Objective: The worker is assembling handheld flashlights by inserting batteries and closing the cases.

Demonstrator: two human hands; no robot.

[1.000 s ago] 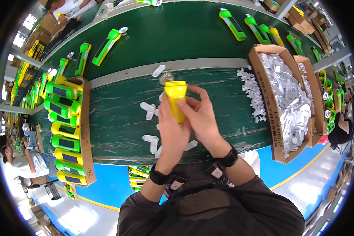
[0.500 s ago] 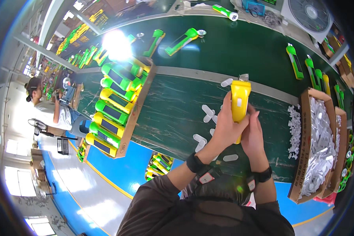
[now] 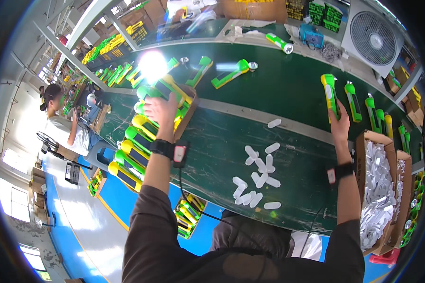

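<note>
My left hand (image 3: 159,111) rests spread on the torches in the box (image 3: 186,112), while my right hand (image 3: 341,123) grips a green torch (image 3: 330,93) on the tabletop (image 3: 288,80).

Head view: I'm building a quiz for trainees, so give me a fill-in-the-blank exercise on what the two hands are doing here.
1. The right hand closes its grip on a green and ____ flashlight at the far belt.
2. The left hand rests on flashlights stacked in a ____ tray.
3. The loose white plastic pieces lie on the ____ belt between the two arms.
4. Each wrist wears a black ____.

Missing words: yellow; cardboard; green; band
</note>
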